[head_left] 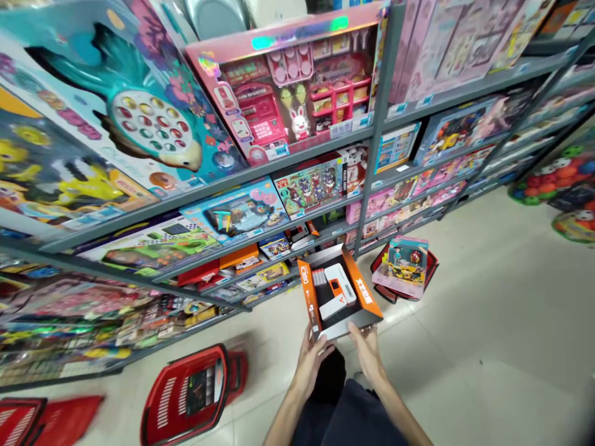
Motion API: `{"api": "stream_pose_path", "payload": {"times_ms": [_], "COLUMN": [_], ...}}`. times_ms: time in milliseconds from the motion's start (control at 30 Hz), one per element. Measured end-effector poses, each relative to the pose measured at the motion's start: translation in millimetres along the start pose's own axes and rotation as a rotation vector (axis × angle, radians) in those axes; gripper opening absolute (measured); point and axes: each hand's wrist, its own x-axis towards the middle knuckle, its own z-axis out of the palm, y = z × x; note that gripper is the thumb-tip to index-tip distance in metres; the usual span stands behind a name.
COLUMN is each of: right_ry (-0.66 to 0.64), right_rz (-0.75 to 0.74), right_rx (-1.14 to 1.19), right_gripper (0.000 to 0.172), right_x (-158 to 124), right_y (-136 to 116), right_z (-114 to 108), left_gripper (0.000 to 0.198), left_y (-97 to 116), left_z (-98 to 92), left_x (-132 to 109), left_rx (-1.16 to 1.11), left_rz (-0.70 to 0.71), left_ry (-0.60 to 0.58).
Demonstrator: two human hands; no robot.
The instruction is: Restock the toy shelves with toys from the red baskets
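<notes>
Item 1: display box (pixel 366 297), orange, black and grey, holding 1 white toy (pixel 341 291) with orange details. Position: held up above the floor (pixel 455 359), out from the front edge of the lower shelves.

Item 2: left hand (pixel 310 358). Fingers grasping the box at its near left corner.

Item 3: right hand (pixel 365 344). Fingers grasping the box along its near edge, towards the right corner; thumb at the front wall.

Item 4: red basket (pixel 435 267), on the floor beyond the box and to the right, near the shelf edge; 1 pink toy package (pixel 402 266) lies over its rim.

Item 5: second red basket (pixel 155 402), on the floor to the left; 1 dark package (pixel 204 389) inside.

Item 6: grey shelving (pixel 382 99). On an upper shelf, at its front edge, 1 pink boxed play set (pixel 297 93), beside 1 teal fish toy package (pixel 153 93).
</notes>
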Motion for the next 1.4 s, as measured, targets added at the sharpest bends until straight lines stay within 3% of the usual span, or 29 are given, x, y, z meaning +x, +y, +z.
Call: {"api": "stream_pose_path", "payload": {"times_ms": [133,233,333,433,533,667,833,933,1067,1233,1400], "right_ry": [0.094,0.15,0.114,0.064,-0.015,-0.063,-0.038,-0.053,-0.126,-0.226,-0.295], "right_rz": [0.067,0.121,0.143,0.159,0.162,0.089,-0.043,-0.077,-0.113,-0.193,-0.176], "right_rx": [-0.044,-0.267,-0.455,-0.511,-0.527,-0.596,-0.607,-0.525,-0.367,-0.238,-0.26], "right_gripper": [0.071,0.077,0.08,0.078,0.072,0.069,0.069,0.064,0.05,0.035,0.041], "right_x": [38,74,114,161,211,273,324,351,389,438,501], "right_y": [1,-3,-2,15,50,113,174,186,178,162,149], "right_z": [-25,-36,-32,-24,-25,-45,-84,-93,-63,16,83], "left_gripper": [0.082,0.087,0.089,0.09,0.09,0.084,0.077,0.077,0.076,0.058,0.029], "left_y": [14,20,19,10,-12,-63,-129,-143,-120,-60,2], "left_z": [-21.7,-39.2,-51.7,-63.8,-82.6,-115.8,-135.7,-131.3,-120.0,-107.6,-92.9], "left_x": [38,71,111,160,217,286,333,352,382,429,482], "left_rx": [-0.061,-0.045,-0.019,-0.005,0.005,0.015,-0.003,-0.025,-0.082,-0.174,-0.389], "left_rz": [-0.022,-0.066,-0.119,-0.123,-0.085,0.023,0.185,0.27,0.367,0.461,0.465], "left_ry": [0.009,0.007,0.001,0.025,0.05,0.053,0.073,0.079,0.127,0.259,0.381]}}
